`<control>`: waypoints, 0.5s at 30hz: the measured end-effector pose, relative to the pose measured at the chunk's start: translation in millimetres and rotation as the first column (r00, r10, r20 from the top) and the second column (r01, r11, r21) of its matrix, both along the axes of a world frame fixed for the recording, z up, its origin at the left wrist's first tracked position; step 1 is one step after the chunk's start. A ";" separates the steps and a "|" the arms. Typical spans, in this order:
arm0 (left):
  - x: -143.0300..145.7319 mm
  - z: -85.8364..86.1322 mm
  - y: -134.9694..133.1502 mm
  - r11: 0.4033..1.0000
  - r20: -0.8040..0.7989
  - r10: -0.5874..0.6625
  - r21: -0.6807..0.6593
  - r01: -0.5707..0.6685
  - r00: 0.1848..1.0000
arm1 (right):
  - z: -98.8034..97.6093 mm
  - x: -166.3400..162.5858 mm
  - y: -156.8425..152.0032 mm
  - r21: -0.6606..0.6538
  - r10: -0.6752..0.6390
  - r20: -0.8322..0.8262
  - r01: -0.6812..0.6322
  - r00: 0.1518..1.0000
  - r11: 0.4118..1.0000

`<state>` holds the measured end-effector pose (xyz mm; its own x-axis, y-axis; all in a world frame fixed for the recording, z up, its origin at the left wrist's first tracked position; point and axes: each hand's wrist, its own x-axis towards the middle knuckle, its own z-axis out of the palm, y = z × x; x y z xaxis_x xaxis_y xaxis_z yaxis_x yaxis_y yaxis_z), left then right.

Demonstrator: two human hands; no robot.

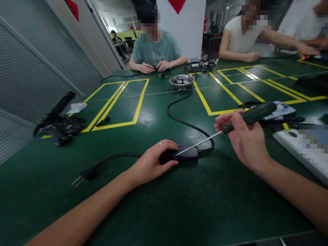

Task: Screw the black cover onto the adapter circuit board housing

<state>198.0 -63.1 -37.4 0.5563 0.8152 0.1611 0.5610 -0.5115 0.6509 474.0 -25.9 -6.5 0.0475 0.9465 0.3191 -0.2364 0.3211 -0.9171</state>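
Observation:
Fingers of my left hand [156, 160] are wrapped round the left end of a black power adapter [188, 152] lying on the green table. In my right hand [246, 143] is a screwdriver [261, 112] with a dark green handle, held at a slant. Its thin metal shaft reaches down to the adapter, and the tip meets the top close to my left fingers. What lies exactly under the tip is too small to tell. From the adapter's left side a black cord runs to a two-pin plug [88, 173]. A thicker black cable [176, 118] loops away from its right side.
A shiny metal bowl [181, 81] with small parts stands beyond the adapter. Black bags and parts [60, 126] lie at the left. A white device [302, 150] sits at the right edge. People sit across the table [159, 212], near coiled cables [205, 65].

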 end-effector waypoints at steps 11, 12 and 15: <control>0.0 1.3 0.3 1.000 0.001 -0.003 -0.015 0.003 1.000 | 5.4 1.5 -2.6 0.039 0.008 -0.025 -0.007 1.000 0.999; -0.2 1.3 0.2 1.000 0.002 -0.004 -0.013 0.004 1.000 | 5.6 1.9 -2.9 0.029 0.046 -0.052 -0.045 0.998 0.999; -0.6 1.4 0.3 1.000 0.008 -0.007 -0.007 0.007 1.000 | 7.1 3.6 -3.4 0.009 0.125 -0.102 -0.125 0.987 0.992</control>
<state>197.3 -62.9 -36.0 0.5606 0.8125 0.1597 0.5521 -0.5105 0.6592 477.6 -29.4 0.7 -0.0388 0.9464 0.3207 -0.3672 0.2850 -0.8854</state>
